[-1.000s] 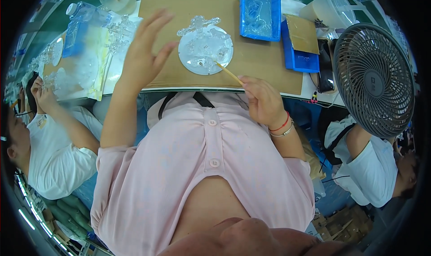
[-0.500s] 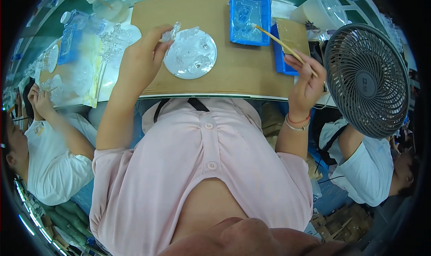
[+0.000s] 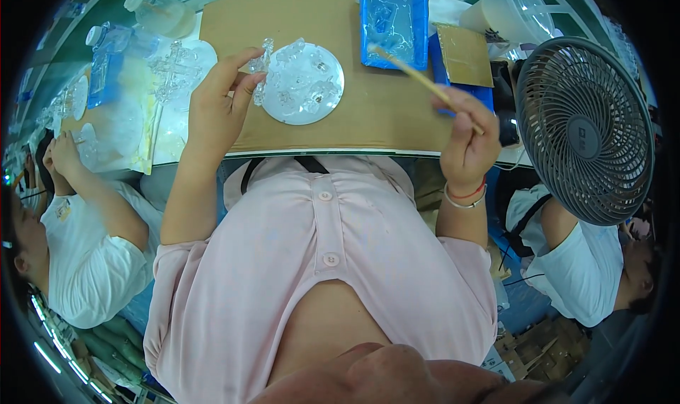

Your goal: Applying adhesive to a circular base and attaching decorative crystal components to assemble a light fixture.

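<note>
Between the thumb and fingers of my left hand (image 3: 228, 92) is a small clear plastic piece (image 3: 265, 70), held upright at the left edge of a round white plate (image 3: 327, 101). Several similar clear pieces (image 3: 297, 87) lie on that plate. My right hand (image 3: 470, 135) grips a thin wooden-handled brush (image 3: 419, 77), its pale tip pointing up and left. The tip hangs near the front left corner of a blue tray (image 3: 365, 23), which holds clear liquid and what look like clear pieces. Brown cardboard (image 3: 283, 13) lies under the plate.
At right stand a grey fan (image 3: 585, 131), a cardboard-topped blue box (image 3: 464, 57) and a translucent tub (image 3: 499, 20). To the left are plastic bottles (image 3: 161, 14), another plate of clear parts (image 3: 177, 71) and a co-worker's hand (image 3: 65, 155). Another person (image 3: 574, 262) sits at right.
My right hand has moved left and slightly down, taking the brush tip out of the blue tray toward the plate. The piece in my left hand has turned more upright.
</note>
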`<state>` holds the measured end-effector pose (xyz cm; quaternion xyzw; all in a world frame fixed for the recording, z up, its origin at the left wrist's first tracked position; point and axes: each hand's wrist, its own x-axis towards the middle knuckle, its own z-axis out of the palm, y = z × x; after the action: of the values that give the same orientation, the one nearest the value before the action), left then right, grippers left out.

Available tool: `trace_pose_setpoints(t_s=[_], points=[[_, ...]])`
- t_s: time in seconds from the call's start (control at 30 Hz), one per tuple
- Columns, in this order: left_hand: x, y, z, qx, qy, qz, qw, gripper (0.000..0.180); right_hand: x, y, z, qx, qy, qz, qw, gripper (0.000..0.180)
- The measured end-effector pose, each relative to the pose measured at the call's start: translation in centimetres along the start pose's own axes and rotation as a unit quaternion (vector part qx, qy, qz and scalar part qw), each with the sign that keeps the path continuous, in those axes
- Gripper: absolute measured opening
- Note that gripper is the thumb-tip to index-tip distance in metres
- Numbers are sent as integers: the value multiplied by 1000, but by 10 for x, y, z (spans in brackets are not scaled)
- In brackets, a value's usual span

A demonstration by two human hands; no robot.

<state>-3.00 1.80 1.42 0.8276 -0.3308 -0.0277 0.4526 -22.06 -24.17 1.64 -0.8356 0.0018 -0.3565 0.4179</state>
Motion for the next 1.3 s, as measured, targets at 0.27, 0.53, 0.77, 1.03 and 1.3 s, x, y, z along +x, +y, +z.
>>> trace_pose_setpoints(t_s=[0.27,0.53,0.77,1.03,1.3], points=[[3,5,1,14,-17,-3,1000,27,-19,4,34,10,-59,42,997,15],[8,10,-9,41,-45,40,997,30,-12,18,41,-22,-78,56,995,12],[19,2,-14,82,-52,126,987,31,-14,17,32,-33,-103,32,994,11],[21,-13,-9,-13,-103,96,990,30,-16,19,39,-49,-84,-27,995,8],[18,-21,-1,-20,-68,154,985,29,-33,1,39,-23,-98,-22,995,8]])
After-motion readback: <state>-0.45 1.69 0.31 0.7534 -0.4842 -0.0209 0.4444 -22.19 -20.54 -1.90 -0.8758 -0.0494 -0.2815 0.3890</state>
